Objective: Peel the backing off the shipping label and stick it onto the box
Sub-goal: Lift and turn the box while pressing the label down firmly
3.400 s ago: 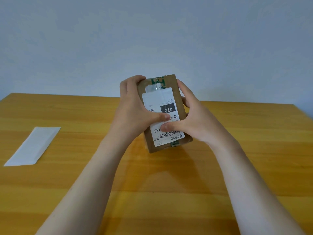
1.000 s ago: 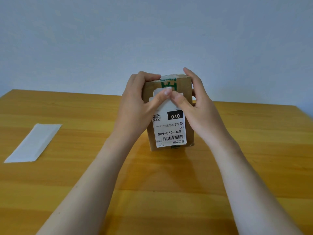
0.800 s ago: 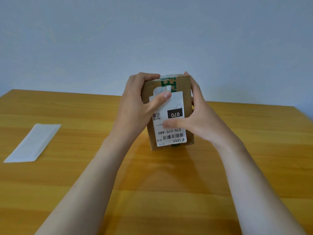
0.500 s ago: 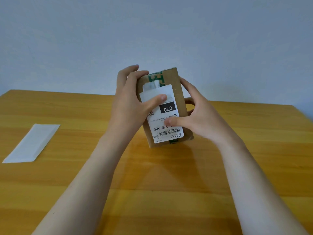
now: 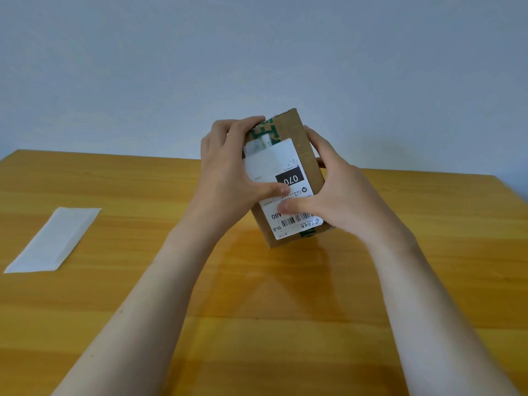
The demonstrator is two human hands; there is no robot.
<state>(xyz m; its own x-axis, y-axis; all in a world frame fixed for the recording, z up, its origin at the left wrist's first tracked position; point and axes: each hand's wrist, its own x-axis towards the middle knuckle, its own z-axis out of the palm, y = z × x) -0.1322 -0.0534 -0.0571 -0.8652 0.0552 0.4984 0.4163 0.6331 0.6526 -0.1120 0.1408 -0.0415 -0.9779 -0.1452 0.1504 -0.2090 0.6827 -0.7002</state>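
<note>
So the biggest thing here is the wooden table [image 5: 428, 252], honey-coloured planks filling the whole lower half, with a plain pale blue-grey wall [image 5: 257, 67] behind it.

Middle of the shot is the cardboard box [image 5: 307, 155], stood up on end over the table and tipped so its top leans left. Can't really tell if its bottom edge is touching the table or just above it.

Both hands are on it. The left hand [image 5: 225, 178] has its fingers curled over the top left corner of the box, gripping it, with the thumb laid flat across the front. The right hand [image 5: 340, 195] wraps the right side, fingers gone round the back, thumb also pressed on the front. The two thumb tips nearly meet.

The shipping label [image 5: 271, 161] is stuck on the front face, printed upside down from this angle: "070" in a black block, a barcode down near the bottom. Both thumbs press on its lower middle.

The white backing sheet [image 5: 54, 238] lies flat on the table well off to the left.

A strip of green tape [image 5: 264, 132] peeks out above the label.
</note>
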